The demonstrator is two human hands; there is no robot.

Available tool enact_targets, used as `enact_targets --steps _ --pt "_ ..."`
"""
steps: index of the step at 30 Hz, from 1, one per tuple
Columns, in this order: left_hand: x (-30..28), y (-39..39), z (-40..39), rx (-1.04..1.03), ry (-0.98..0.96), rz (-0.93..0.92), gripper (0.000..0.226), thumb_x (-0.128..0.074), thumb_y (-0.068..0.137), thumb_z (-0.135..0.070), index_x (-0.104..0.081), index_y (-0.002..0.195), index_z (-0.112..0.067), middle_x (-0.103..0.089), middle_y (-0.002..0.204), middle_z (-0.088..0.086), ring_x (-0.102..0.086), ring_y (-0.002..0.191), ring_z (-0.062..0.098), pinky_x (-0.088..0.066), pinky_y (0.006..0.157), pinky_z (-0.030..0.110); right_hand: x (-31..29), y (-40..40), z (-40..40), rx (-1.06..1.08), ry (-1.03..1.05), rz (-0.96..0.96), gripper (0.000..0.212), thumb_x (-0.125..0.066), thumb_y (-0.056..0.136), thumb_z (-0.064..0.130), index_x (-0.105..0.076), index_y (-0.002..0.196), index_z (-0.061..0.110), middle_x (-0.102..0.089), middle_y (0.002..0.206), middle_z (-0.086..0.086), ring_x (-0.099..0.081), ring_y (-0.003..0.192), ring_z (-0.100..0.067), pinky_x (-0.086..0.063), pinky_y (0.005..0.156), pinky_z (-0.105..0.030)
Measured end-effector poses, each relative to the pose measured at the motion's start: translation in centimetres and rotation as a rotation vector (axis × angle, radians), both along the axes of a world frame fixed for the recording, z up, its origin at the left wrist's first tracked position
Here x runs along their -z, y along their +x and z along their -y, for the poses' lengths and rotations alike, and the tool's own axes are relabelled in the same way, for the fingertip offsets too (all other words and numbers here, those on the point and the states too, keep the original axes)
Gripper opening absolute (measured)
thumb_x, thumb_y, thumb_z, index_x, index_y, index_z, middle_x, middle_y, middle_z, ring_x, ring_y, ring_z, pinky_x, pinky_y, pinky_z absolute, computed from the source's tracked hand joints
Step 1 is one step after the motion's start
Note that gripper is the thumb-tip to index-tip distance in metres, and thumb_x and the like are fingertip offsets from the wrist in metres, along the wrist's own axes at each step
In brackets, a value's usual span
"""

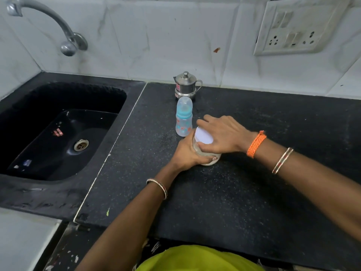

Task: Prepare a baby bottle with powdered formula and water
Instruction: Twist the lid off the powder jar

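A clear jar of pale powder (pixel 210 162) stands on the black counter (pixel 244 192), topped by a white lid (pixel 204 135). My left hand (pixel 187 153) wraps around the jar's body. My right hand (pixel 220 133) grips the white lid from above, fingers curled round its rim. Just behind the jar stands a baby bottle (pixel 184 116), upright, with a blue collar, a clear cap and a printed clear body; I cannot tell what it holds. It is close to my right fingertips but apart from them.
A small steel pot with lid and handle (pixel 186 86) stands by the tiled wall behind the bottle. A black sink (pixel 58 133) lies to the left under a steel tap (pixel 64 34). A socket panel (pixel 298 28) is on the wall at right.
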State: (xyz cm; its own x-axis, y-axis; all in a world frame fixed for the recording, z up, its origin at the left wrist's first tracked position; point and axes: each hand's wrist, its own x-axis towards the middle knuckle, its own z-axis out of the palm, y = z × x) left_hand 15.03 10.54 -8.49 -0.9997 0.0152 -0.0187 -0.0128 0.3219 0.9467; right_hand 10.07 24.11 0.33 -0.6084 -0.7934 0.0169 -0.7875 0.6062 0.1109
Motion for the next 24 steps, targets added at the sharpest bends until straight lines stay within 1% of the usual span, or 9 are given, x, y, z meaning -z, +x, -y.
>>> enact_targets --steps 4,7,11,13,15,18,20,22,24 --pt "-0.5 -0.8 0.1 0.068 0.001 -0.006 0.083 -0.087 0.058 -0.016 -0.037 0.121 -0.036 -0.056 0.116 -0.017 -0.053 0.110 -0.003 -0.042 0.085 0.007 -2.3 -1.5 -0.7 -0.101 0.168 0.132 0.061 -0.053 0.081 0.060 -0.039 0.127 0.022 -0.046 0.106 -0.004 -0.055 0.090 -0.024 -0.044 0.065 -0.034" --pt "0.2 -0.8 -0.6 0.019 0.032 -0.025 0.083 -0.087 0.056 -0.021 -0.037 0.121 -0.036 -0.056 0.120 -0.009 -0.053 0.112 0.003 -0.044 0.092 0.018 -4.4 -1.2 0.0 0.052 0.238 0.255 0.084 -0.056 0.078 0.065 -0.023 0.146 0.028 -0.041 0.133 -0.007 -0.047 0.117 -0.027 -0.046 0.086 -0.041" --pt "0.4 -1.1 -0.7 0.027 -0.004 -0.015 0.082 -0.085 0.055 -0.031 -0.040 0.123 -0.032 -0.057 0.121 -0.007 -0.054 0.112 0.007 -0.046 0.098 0.029 -6.1 0.0 1.4 0.354 0.326 0.251 0.074 -0.038 0.081 0.077 -0.055 0.094 0.006 -0.055 0.091 -0.010 -0.055 0.080 -0.025 -0.044 0.070 -0.034" --pt "0.3 -1.2 -0.6 0.030 -0.015 0.016 0.087 -0.086 0.056 -0.031 -0.032 0.125 -0.037 -0.054 0.123 -0.008 -0.052 0.114 0.008 -0.045 0.098 0.029 -6.1 0.3 1.9 0.341 0.406 0.266 0.063 -0.048 0.085 0.066 -0.059 0.100 0.006 -0.054 0.079 -0.006 -0.052 0.064 -0.019 -0.043 0.063 -0.031" --pt "0.2 -1.2 -0.7 0.025 -0.016 0.042 0.092 -0.086 0.057 -0.028 -0.027 0.128 -0.040 -0.051 0.124 -0.011 -0.049 0.115 0.007 -0.042 0.098 0.027 -6.7 0.1 2.2 0.264 0.489 0.294 0.058 -0.061 0.087 0.045 -0.047 0.131 0.010 -0.060 0.107 -0.008 -0.058 0.079 -0.019 -0.044 0.067 -0.029" --pt "0.1 -1.0 -0.8 0.018 -0.005 0.049 0.100 -0.087 0.058 -0.024 -0.025 0.137 -0.030 -0.048 0.126 -0.010 -0.047 0.116 0.007 -0.039 0.100 0.024 -7.7 -0.6 1.8 0.160 0.522 0.500 0.084 -0.069 0.084 0.014 -0.018 0.149 0.033 -0.034 0.149 -0.007 -0.044 0.123 -0.024 -0.041 0.082 -0.033" --pt "0.1 -0.9 -0.8 0.017 -0.006 0.034 0.099 -0.086 0.059 -0.024 -0.025 0.137 -0.029 -0.049 0.127 -0.009 -0.048 0.118 0.008 -0.040 0.102 0.026 -7.7 -1.0 1.5 0.177 0.459 0.584 0.089 -0.070 0.085 0.025 -0.011 0.150 0.035 -0.021 0.157 -0.003 -0.034 0.134 -0.024 -0.039 0.098 -0.039" --pt "0.0 -0.9 -0.9 0.021 -0.020 0.023 0.091 -0.085 0.061 -0.025 -0.027 0.130 -0.036 -0.050 0.123 -0.011 -0.049 0.113 0.006 -0.042 0.097 0.025 -7.4 -0.7 1.4 0.285 0.396 0.482 0.075 -0.061 0.083 0.054 -0.033 0.145 0.020 -0.042 0.145 -0.010 -0.049 0.123 -0.028 -0.044 0.094 -0.039" --pt "-0.1 -0.9 -1.0 0.021 -0.022 0.019 0.086 -0.084 0.062 -0.025 -0.027 0.125 -0.039 -0.051 0.119 -0.013 -0.050 0.110 0.005 -0.042 0.092 0.021 -7.1 0.1 1.5 0.398 0.340 0.333 0.067 -0.050 0.082 0.068 -0.060 0.104 0.006 -0.062 0.095 -0.010 -0.058 0.074 -0.021 -0.043 0.060 -0.030"
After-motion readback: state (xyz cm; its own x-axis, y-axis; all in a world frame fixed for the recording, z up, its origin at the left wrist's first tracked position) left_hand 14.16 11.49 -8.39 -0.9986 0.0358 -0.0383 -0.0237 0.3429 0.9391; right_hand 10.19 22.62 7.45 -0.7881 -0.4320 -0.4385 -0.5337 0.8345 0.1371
